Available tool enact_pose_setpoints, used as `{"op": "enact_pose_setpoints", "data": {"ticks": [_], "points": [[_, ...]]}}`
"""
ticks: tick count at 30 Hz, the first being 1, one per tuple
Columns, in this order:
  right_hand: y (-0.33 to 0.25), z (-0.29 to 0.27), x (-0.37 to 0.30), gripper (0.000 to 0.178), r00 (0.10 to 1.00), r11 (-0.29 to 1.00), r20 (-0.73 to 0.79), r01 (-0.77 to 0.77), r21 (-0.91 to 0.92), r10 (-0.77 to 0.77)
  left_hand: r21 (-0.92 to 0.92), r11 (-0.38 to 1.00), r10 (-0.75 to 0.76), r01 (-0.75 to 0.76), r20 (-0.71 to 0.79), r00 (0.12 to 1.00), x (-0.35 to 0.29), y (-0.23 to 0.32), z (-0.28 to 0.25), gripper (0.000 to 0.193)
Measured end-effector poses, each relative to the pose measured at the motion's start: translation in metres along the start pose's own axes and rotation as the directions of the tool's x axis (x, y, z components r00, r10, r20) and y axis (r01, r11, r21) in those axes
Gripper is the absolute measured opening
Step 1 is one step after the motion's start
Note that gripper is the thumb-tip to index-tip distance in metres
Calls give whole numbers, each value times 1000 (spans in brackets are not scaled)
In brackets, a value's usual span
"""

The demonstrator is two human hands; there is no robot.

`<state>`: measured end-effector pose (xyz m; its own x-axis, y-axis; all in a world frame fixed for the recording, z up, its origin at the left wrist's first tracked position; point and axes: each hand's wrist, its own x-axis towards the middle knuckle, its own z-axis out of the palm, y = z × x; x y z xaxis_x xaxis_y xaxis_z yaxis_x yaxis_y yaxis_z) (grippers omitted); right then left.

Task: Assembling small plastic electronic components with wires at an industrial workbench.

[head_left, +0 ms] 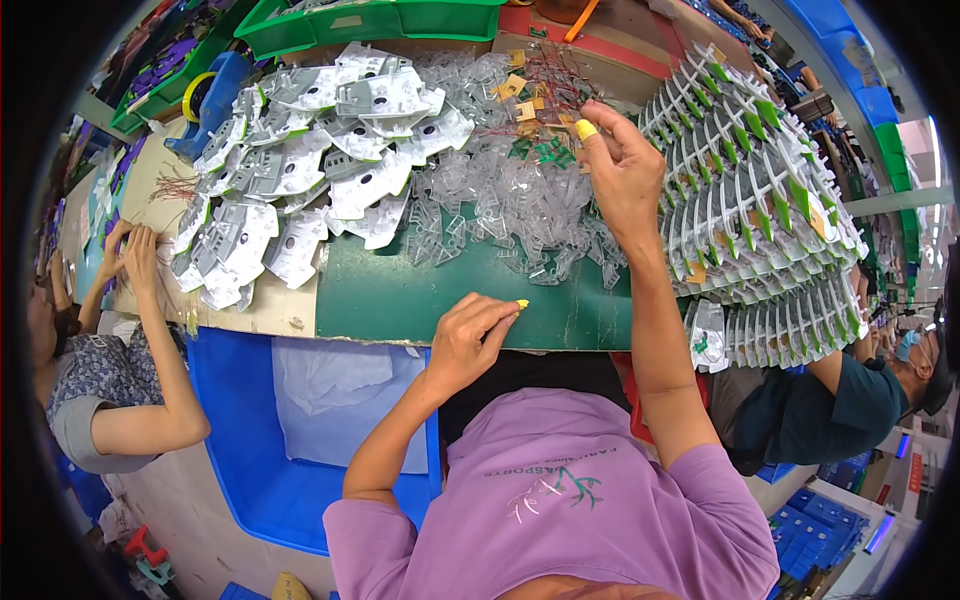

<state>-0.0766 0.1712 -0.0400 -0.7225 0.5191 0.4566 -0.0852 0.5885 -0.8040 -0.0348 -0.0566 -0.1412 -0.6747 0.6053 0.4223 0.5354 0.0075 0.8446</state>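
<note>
My left hand point(472, 335) is over the near edge of the green work mat point(370, 290), fingers curled and tips pressed together, with a yellow cover on one fingertip. Anything inside that pinch is too small to make out. My right hand point(630, 175) reaches over the far side of the bench, its yellow-covered thumb close to the bent index finger. What it pinches, if anything, is hidden. Near its fingertips lie thin dark red wires point(560, 80) and small tan boards point(527, 108). Clear plastic parts point(520, 200) are heaped between my hands and the wires.
White-and-grey shells point(290, 165) are piled at the left. Rows of green-edged white shells point(750, 190) stand stacked at the right. A green tray point(400, 30) and a blue tape dispenser point(215, 105) sit beyond. Below the bench is a blue bin point(250, 440). Co-workers sit on both sides.
</note>
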Motion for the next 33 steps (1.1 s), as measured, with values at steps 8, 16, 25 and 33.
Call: {"op": "enact_pose_setpoints", "data": {"ticks": [8, 16, 25, 33], "points": [[-36, -14, -1, 22, 915, 877, -328, 346, 334, -237, 64, 995, -76, 72, 66, 995, -2, 4, -1, 16], [-27, -28, -1, 29, 979, 570, 179, -203, 796, 99, -66, 984, -164, 168, 64, 984, 15, 12, 1, 15], [-38, -36, -1, 24, 911, 608, 412, -331, 722, 7, -119, 978, -161, 174, 108, 981, 37, 18, 5, 20], [-9, -8, -19, 13, 919, 782, 364, -336, 525, 150, -169, 935, -318, 311, -19, 948, 49, 10, 1, 27]]}}
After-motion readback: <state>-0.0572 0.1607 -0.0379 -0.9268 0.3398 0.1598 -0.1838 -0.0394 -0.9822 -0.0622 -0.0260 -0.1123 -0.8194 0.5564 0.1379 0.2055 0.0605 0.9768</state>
